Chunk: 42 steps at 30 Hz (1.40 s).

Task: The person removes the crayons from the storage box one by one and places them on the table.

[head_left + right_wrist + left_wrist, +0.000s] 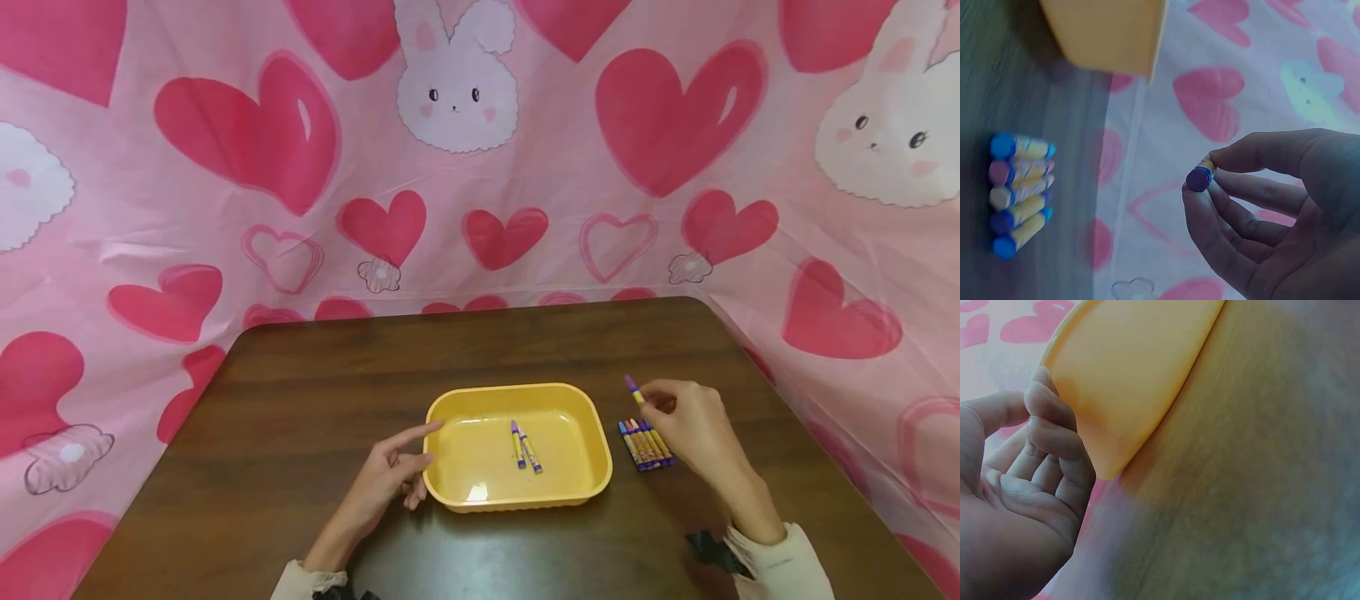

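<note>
A yellow plastic tray (592, 417) has two crayons lying in it, a purple-tipped crayon (518, 446) and a pink-tipped crayon (531, 454) leaning close together. At the tray's left side my left hand (386, 475) holds the rim, index finger over it and the other fingers bent outside; the left wrist view shows those fingertips right at the tray wall (1122, 375). My right hand (693, 425) pinches a purple crayon (633, 388) between thumb and fingers, raised above the table. In the right wrist view the dark end of this held crayon (1199, 179) faces the camera.
Beneath the right hand, several crayons (643, 446) lie side by side in a row, right of the tray. Everything rests on a dark brown wooden table (337, 400). A pink cloth (555, 167) with hearts and rabbits hangs behind and around the table.
</note>
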Available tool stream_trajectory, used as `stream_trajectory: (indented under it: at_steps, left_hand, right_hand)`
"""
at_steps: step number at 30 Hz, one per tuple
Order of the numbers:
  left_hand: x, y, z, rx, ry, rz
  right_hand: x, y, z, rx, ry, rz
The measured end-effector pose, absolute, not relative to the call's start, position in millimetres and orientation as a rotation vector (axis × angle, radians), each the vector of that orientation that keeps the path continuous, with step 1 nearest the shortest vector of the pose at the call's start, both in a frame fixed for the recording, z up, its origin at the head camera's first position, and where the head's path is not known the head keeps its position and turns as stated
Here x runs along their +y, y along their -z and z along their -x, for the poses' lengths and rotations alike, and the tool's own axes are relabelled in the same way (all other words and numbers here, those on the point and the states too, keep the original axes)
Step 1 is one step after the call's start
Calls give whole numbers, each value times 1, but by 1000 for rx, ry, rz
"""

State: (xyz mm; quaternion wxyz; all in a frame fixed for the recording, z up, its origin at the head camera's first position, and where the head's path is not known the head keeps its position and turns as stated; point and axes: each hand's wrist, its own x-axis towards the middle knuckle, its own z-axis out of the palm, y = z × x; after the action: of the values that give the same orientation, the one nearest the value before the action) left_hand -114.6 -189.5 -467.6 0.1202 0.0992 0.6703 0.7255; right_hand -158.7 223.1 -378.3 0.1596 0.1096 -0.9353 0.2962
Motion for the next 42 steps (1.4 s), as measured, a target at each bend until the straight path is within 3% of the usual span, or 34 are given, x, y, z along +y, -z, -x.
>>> stream_trajectory:
  at_steps: [23,42]
  left_hand:
    - [-191,466,116,1963,-2113,-294]
    - [-190,466,117,1958,-2111,-327]
  right_hand:
    - [273,437,171,-2892,-876,-129]
    - [274,443,169,-3001,-941,-109]
